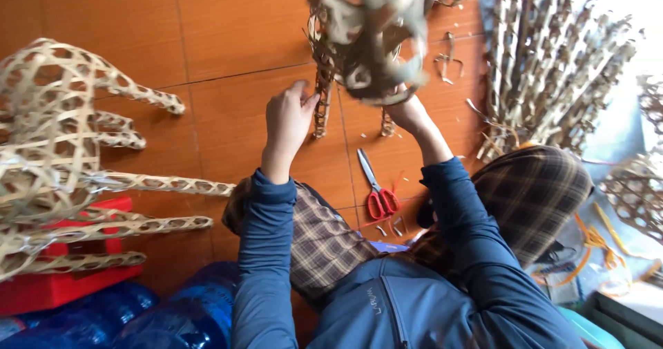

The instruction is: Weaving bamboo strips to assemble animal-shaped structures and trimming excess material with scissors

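Observation:
I hold a woven bamboo animal figure [366, 38] up over the orange tiled floor [235, 38]; it is blurred. My left hand [290, 117] grips one of its thin woven legs [322, 104]. My right hand [407, 114] is under the figure's body, mostly hidden by it, and seems to hold it from below. A second short woven leg [387, 124] hangs next to that hand. Red-handled scissors [376, 186] lie on the floor between my forearms.
Finished woven figures [62, 148] lie at the left over a red box [62, 283]. A fan of woven leg pieces [552, 65] lies at the upper right. Blue plastic bottles [173, 314] sit at the bottom left. Bamboo scraps [447, 59] litter the floor.

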